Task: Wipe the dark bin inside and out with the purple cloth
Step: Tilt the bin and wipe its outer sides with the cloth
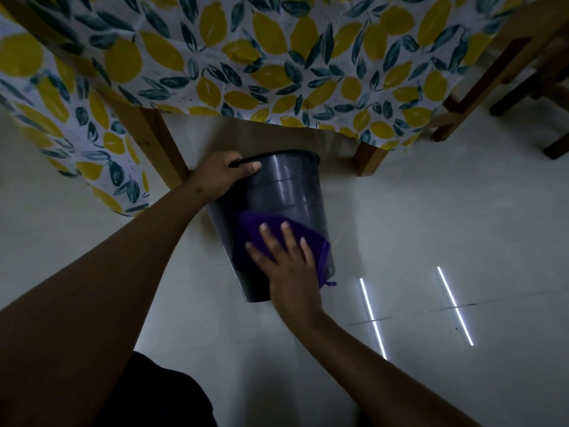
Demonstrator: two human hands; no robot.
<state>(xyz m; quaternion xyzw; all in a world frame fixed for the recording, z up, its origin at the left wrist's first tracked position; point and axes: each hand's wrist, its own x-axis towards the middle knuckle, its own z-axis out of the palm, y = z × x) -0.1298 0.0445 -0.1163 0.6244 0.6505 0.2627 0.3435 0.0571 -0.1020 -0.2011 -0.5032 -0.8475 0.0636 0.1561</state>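
The dark bin [286,192] lies tilted over the pale floor, its rim pointing away from me toward the table and its base toward me. My left hand [220,174] grips the bin's rim at the upper left, thumb over the edge. The purple cloth [246,241] is spread on the bin's outer wall near the base. My right hand [286,266] lies flat on the cloth with fingers spread, pressing it against the bin. The bin's inside is hidden.
A table with a lemon-print cloth [246,57] hangs just beyond the bin. Its wooden legs stand at the left [160,143] and at the right [369,160]. More wooden furniture [492,75] sits at the upper right. Glossy tiled floor [431,241] stretches to the right.
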